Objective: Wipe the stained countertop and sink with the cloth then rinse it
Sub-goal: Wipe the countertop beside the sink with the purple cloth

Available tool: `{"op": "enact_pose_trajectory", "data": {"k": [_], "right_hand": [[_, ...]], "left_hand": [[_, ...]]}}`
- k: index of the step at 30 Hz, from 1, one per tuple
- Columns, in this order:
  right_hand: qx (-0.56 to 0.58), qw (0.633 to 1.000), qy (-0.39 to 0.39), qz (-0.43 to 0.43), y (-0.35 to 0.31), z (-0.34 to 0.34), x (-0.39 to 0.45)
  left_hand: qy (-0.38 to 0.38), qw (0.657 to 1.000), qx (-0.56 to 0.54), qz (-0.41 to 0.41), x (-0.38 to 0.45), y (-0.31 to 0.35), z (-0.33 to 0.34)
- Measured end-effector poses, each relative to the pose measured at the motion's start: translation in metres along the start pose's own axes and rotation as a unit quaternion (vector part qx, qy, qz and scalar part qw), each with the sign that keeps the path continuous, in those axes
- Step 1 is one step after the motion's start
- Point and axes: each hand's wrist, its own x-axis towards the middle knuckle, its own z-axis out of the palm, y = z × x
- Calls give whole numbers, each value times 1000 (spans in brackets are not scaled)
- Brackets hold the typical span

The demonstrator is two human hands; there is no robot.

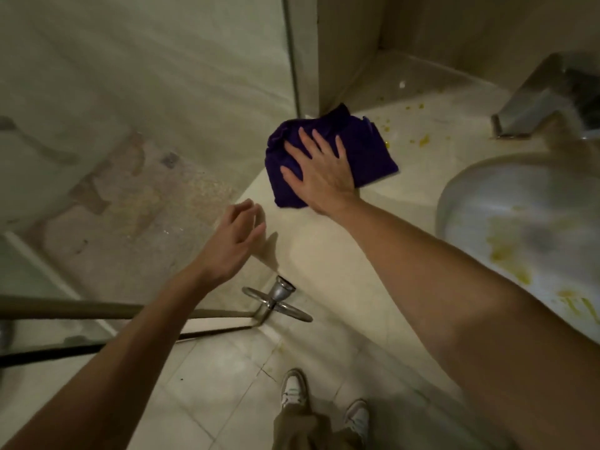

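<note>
A crumpled purple cloth (367,147) lies on the pale countertop (373,222) near its far left corner. My right hand (319,172) presses flat on the cloth with fingers spread. My left hand (235,241) hovers at the counter's left edge, fingers loosely apart, holding nothing. Yellow stains (422,139) dot the counter behind and to the right of the cloth. The sink basin (506,228) at the right carries yellow smears (506,258) inside. A chrome faucet (545,95) stands behind the basin.
A glass shower panel (146,141) rises left of the counter, with a chrome bracket and ring (276,300) at the counter's front corner. A wall corner (328,60) stands behind the cloth. The tiled floor (211,368) and my shoes (293,388) show below.
</note>
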Motion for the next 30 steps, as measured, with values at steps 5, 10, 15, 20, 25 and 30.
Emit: {"op": "enact_pose_trajectory", "data": {"k": [5, 10, 15, 20, 25, 30], "right_hand": [[28, 999, 2, -28, -18, -9, -87], [34, 996, -46, -64, -41, -13, -200], [28, 998, -52, -11, -27, -12, -188], [13, 996, 10, 93, 21, -13, -116], [1, 991, 4, 136, 80, -18, -17], [-13, 988, 21, 155, 130, -24, 66]], "left_hand": [[48, 999, -12, 8, -12, 4, -6], [53, 997, 24, 41, -18, 11, -5], [15, 984, 128, 123, -6, 17, -3], [-8, 967, 191, 171, 33, 28, 12], [-45, 955, 227, 187, 83, 56, 41], [-71, 953, 249, 154, 116, 63, 57]]}}
